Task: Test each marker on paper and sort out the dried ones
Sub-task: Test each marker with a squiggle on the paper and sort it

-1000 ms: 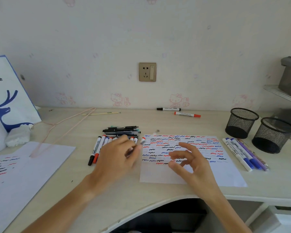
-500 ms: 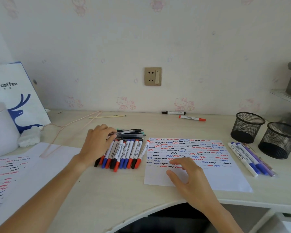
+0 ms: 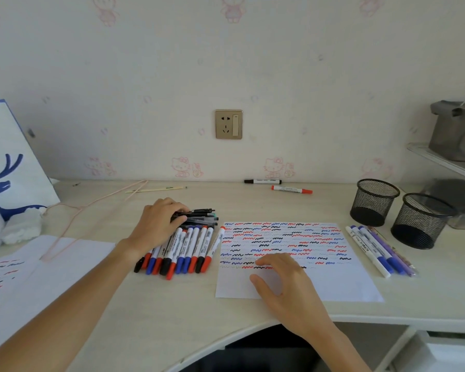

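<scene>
**Left hand on the dark pens, right hand flat on the test sheet**

The left hand's fingers (image 3: 178,210) curl over the near end of a stack of dark pens (image 3: 203,216); whether they pinch one pen cannot be told. The left hand (image 3: 156,225) lies above a row of red, blue and black capped markers (image 3: 188,248) lying side by side on the tabletop (image 3: 151,312). The right hand (image 3: 285,280) rests on the test paper (image 3: 341,280), fingers loosely spread and holding nothing, fingertips at the lowest row of squiggles. Just right of the sheet lie several blue and purple pens (image 3: 373,249), beside two black mesh cups (image 3: 373,201). Two more markers (image 3: 290,188) lie by the wall. Another scribbled sheet (image 3: 38,264) lies far left.
</scene>
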